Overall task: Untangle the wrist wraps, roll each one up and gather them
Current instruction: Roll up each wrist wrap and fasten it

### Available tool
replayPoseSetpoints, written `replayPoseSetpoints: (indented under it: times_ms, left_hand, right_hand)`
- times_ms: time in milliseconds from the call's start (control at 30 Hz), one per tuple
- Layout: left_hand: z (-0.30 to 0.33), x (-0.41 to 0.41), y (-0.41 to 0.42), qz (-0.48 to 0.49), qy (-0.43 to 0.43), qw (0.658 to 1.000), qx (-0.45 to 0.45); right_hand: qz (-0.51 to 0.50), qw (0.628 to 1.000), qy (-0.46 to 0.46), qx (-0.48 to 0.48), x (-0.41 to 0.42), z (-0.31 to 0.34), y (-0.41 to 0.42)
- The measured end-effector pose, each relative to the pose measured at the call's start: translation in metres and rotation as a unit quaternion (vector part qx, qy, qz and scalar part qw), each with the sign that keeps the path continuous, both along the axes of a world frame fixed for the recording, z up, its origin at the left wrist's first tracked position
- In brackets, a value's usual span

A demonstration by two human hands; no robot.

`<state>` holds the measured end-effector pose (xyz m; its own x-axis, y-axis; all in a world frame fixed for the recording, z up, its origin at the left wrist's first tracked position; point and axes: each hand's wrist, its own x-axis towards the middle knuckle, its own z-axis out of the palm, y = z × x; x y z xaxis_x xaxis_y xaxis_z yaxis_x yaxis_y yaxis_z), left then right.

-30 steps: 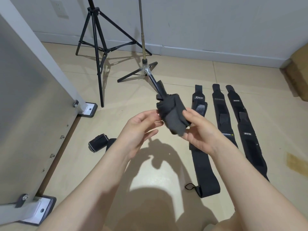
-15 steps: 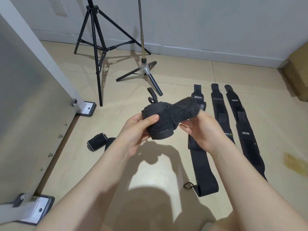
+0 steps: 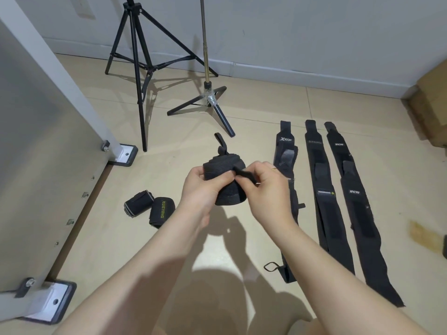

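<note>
A black wrist wrap [image 3: 223, 168], rolled into a thick bundle, is held above the floor between both hands. My left hand [image 3: 200, 189] grips the roll from the left, thumb across its front. My right hand [image 3: 266, 184] pinches the wrap's loose strap end against the roll. The thumb loop sticks up behind the roll. Two rolled wraps [image 3: 139, 204] [image 3: 161, 211] lie side by side on the floor at the left. Three flat wraps [image 3: 285, 151] [image 3: 324, 189] [image 3: 355, 197] lie stretched out in a row at the right.
A grey panel on bolted feet [image 3: 38, 141] runs along the left. A black tripod [image 3: 137, 56] and a stand with a metal pole [image 3: 210, 97] are behind the hands near the wall. A cardboard box [image 3: 430, 102] sits at the far right.
The wrap went from a loose fold to a tight roll. My left hand closed round it and my right hand brought the strap end across the roll's front.
</note>
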<state>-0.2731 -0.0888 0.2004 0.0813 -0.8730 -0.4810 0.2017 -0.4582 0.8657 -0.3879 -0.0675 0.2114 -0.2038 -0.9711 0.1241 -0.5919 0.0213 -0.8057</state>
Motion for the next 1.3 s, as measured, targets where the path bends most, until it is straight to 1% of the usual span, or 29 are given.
replayPoseSetpoints:
  times_ms: [67, 167, 233, 400, 533, 600, 633, 700, 767, 833, 900, 967, 1000, 1067, 1167, 1233, 1267, 1300]
  left_hand:
    - [0.001, 0.0, 0.003, -0.002, 0.011, 1.0, 0.007]
    - [0.004, 0.001, 0.005, -0.026, 0.054, 0.998, 0.0]
    - [0.009, 0.003, 0.005, -0.02, 0.088, 0.996, 0.001]
    - [0.014, 0.006, 0.004, -0.023, 0.117, 0.993, -0.015]
    - [0.013, 0.003, 0.007, 0.0, 0.166, 0.986, 0.011]
    - [0.012, 0.005, 0.005, 0.033, 0.149, 0.988, 0.012]
    - [0.011, 0.007, 0.003, 0.041, 0.122, 0.992, 0.003]
    - [0.01, 0.008, 0.001, 0.039, 0.061, 0.997, -0.032]
    - [0.007, 0.008, -0.001, 0.015, -0.035, 0.997, -0.073]
    - [0.004, 0.008, -0.003, -0.011, -0.133, 0.985, -0.107]
    - [0.002, 0.008, -0.003, -0.032, -0.212, 0.967, -0.136]
    - [-0.001, 0.007, -0.004, -0.042, -0.272, 0.951, -0.14]
    - [-0.005, 0.007, -0.005, -0.042, -0.277, 0.951, -0.129]
    - [-0.008, 0.006, -0.005, -0.041, -0.233, 0.966, -0.099]
    - [-0.007, 0.006, -0.004, -0.07, -0.144, 0.984, -0.077]
    - [0.001, 0.009, -0.004, -0.09, -0.061, 0.991, -0.082]
    - [0.003, 0.011, -0.005, -0.097, -0.03, 0.991, -0.088]
    - [0.004, 0.014, -0.007, -0.102, -0.018, 0.99, -0.096]
  right_hand:
    - [-0.013, 0.997, 0.069, -0.014, 0.004, -0.005, 0.002]
    - [-0.009, 0.991, 0.116, -0.062, 0.008, -0.006, 0.001]
    - [-0.009, 0.981, 0.157, -0.111, 0.009, -0.006, 0.001]
    - [0.006, 0.956, 0.216, -0.198, 0.012, -0.011, 0.001]
    - [0.048, 0.951, 0.231, -0.197, 0.014, -0.014, 0.001]
    - [0.074, 0.963, 0.191, -0.173, 0.01, -0.012, 0.002]
    - [0.08, 0.974, 0.14, -0.157, 0.007, -0.01, 0.001]
    - [0.071, 0.992, -0.011, -0.107, 0.0, -0.001, -0.002]
    - [0.051, 0.99, -0.129, -0.03, -0.005, 0.002, -0.005]
    - [0.033, 0.984, -0.172, 0.046, -0.007, 0.0, -0.006]
    - [0.031, 0.973, -0.198, 0.119, -0.008, -0.006, -0.007]
    - [0.051, 0.949, -0.241, 0.196, -0.01, -0.01, -0.006]
    - [0.062, 0.939, -0.252, 0.226, -0.011, -0.011, -0.006]
    - [0.071, 0.937, -0.243, 0.242, -0.014, -0.012, -0.006]
    - [0.047, 0.959, -0.211, 0.185, -0.016, -0.005, -0.007]
    - [0.014, 0.97, -0.193, 0.149, -0.017, -0.004, -0.009]
    - [-0.005, 0.967, -0.208, 0.143, -0.019, -0.005, -0.011]
    - [-0.018, 0.96, -0.239, 0.147, -0.02, -0.004, -0.013]
